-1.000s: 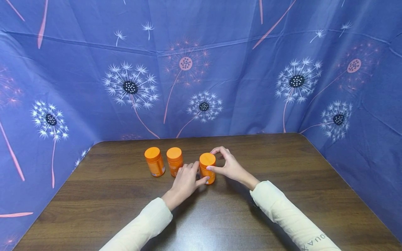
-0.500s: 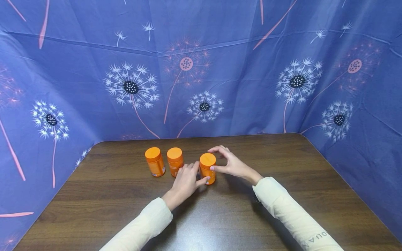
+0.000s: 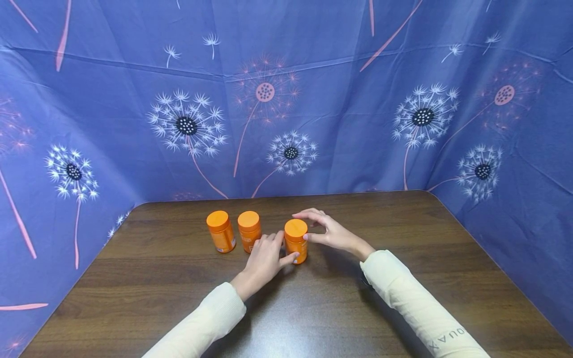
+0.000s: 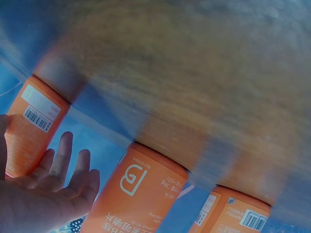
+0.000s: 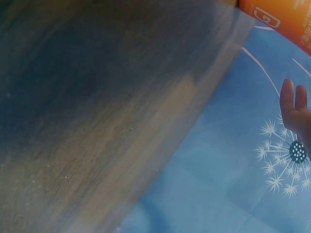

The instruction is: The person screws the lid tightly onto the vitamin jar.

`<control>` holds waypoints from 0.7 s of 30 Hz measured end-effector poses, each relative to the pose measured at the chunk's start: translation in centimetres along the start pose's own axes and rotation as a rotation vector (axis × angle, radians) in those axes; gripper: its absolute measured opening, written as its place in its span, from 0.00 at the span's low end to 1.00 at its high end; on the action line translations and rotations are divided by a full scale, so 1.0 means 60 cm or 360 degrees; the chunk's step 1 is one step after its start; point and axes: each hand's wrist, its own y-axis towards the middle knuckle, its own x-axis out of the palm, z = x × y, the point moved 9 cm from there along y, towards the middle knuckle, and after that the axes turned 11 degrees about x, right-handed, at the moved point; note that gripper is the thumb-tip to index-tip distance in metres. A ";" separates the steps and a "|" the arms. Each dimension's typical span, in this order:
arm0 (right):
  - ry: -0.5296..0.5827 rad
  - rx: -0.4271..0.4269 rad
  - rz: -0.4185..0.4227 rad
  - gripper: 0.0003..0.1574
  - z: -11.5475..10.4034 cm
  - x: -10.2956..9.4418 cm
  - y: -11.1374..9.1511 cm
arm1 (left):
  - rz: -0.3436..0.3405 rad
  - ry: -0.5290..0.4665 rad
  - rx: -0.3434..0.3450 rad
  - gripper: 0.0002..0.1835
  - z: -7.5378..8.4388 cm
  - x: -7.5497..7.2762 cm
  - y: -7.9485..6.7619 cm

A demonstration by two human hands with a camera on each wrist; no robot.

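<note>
Three orange screw-lid bottles stand upright on the table in the head view. My left hand (image 3: 264, 256) holds the rightmost bottle (image 3: 295, 252) low on its body, thumb in front and fingers at its left side. My right hand (image 3: 333, 233) is at that bottle's orange lid (image 3: 296, 229), the thumb at the right edge and the forefinger reaching behind; the far contact is hidden. In the left wrist view my left hand (image 4: 48, 199) is against a bottle (image 4: 36, 121) with a barcode. The right wrist view catches fingers of my right hand (image 5: 297, 114) below part of a bottle (image 5: 286, 17).
The middle bottle (image 3: 248, 231) stands just left of my left hand, partly covered by it. Farther left is another bottle (image 3: 221, 232). The brown wooden table (image 3: 134, 278) ends at a blue dandelion-print cloth (image 3: 340, 124) behind and at both sides.
My right hand has turned around the lid: its forefinger has moved left behind it, its thumb slightly right and back. My left hand and the bottles have stayed in place.
</note>
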 end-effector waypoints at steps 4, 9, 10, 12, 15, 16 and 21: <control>0.0019 0.0035 0.0003 0.29 0.005 0.000 0.000 | -0.0005 -0.0008 -0.0008 0.25 -0.001 0.002 0.000; 0.0020 0.0060 0.0047 0.27 0.006 -0.003 0.001 | -0.0004 -0.0012 -0.0007 0.25 0.000 0.000 0.000; 0.0013 0.0059 0.0067 0.27 0.005 -0.004 0.001 | -0.0002 -0.0015 -0.0006 0.25 0.001 0.000 0.000; 0.0003 0.0059 0.0102 0.26 -0.004 -0.005 -0.002 | 0.0001 -0.0020 -0.0007 0.25 0.001 0.000 0.000; -0.0038 0.0066 0.0147 0.26 -0.026 -0.007 -0.009 | 0.0017 -0.0013 0.0001 0.25 0.001 -0.001 0.000; -0.0043 0.0077 0.0159 0.26 -0.032 -0.008 -0.011 | 0.0025 -0.0008 0.0007 0.26 0.001 -0.001 0.000; -0.0048 0.0140 0.0195 0.27 -0.043 -0.006 -0.014 | 0.0039 0.0012 0.0022 0.26 0.002 -0.004 0.001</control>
